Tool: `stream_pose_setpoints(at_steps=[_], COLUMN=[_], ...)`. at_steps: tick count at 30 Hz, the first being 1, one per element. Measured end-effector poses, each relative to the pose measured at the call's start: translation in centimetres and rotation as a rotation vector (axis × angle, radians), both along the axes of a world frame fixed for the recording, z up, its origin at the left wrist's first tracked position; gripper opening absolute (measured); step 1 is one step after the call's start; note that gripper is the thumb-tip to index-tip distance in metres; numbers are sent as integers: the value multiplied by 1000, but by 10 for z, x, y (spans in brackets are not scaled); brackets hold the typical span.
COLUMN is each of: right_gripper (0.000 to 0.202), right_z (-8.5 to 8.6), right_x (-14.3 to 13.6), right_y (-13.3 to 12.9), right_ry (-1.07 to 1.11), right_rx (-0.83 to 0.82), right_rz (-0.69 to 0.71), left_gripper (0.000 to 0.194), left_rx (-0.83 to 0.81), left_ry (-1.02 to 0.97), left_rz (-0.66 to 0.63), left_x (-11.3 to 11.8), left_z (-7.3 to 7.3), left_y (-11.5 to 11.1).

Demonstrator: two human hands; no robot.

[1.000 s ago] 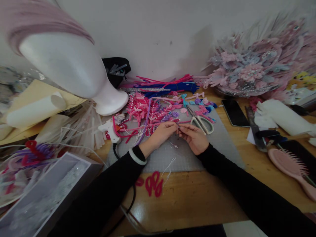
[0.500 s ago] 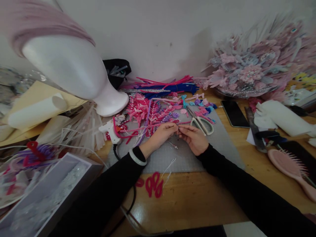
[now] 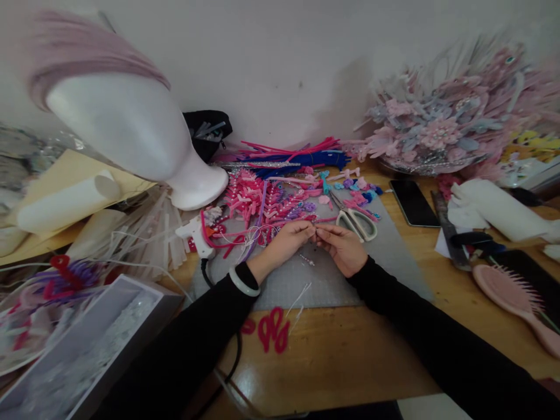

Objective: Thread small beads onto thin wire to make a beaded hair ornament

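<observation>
My left hand (image 3: 291,242) and my right hand (image 3: 343,248) meet fingertip to fingertip above the grey mat (image 3: 315,286). Both are closed in a pinch on something too small to make out. A short beaded strand (image 3: 307,259) shows just below the fingers; whether it hangs from them or lies on the mat, I cannot tell. Loops of thin white wire (image 3: 249,236) lie beside my left wrist. Scissors with pale handles (image 3: 359,224) rest just beyond my right hand. Behind both hands is a pile of pink pipe-cleaner pieces (image 3: 249,195).
A white mannequin head (image 3: 118,128) stands at the back left, near a glue gun (image 3: 196,236). A lidless box (image 3: 161,294) is at the left. Red loops (image 3: 274,329) lie at the front. A phone (image 3: 413,201) and a pink hairbrush (image 3: 507,289) lie at the right.
The view has shifted slightly. Both hands stay pinched together in nearly the same spot, with only a small change at the fingertips.
</observation>
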State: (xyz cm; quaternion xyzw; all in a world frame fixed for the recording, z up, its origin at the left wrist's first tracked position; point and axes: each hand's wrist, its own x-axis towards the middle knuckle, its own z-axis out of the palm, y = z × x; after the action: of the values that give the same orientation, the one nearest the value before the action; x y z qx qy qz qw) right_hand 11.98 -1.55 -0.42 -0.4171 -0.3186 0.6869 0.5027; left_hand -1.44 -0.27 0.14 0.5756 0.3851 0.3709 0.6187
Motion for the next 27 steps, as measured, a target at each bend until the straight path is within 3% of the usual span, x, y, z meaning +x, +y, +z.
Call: stream_pose_setpoints(at_steps=[20,27], right_gripper=[27,30], right_z=[-4,-8], right_x=[2,3], right_y=[-1,0], right_ry=[-158,-334], right_rx=[144,224], right_rz=[34,42], left_gripper=[33,20], left_rx=[-11,64], left_ry=[42,-34], left_rz=[-8,-1], left_x=[3,4], left_z=[-4,-1], left_y=[1,0])
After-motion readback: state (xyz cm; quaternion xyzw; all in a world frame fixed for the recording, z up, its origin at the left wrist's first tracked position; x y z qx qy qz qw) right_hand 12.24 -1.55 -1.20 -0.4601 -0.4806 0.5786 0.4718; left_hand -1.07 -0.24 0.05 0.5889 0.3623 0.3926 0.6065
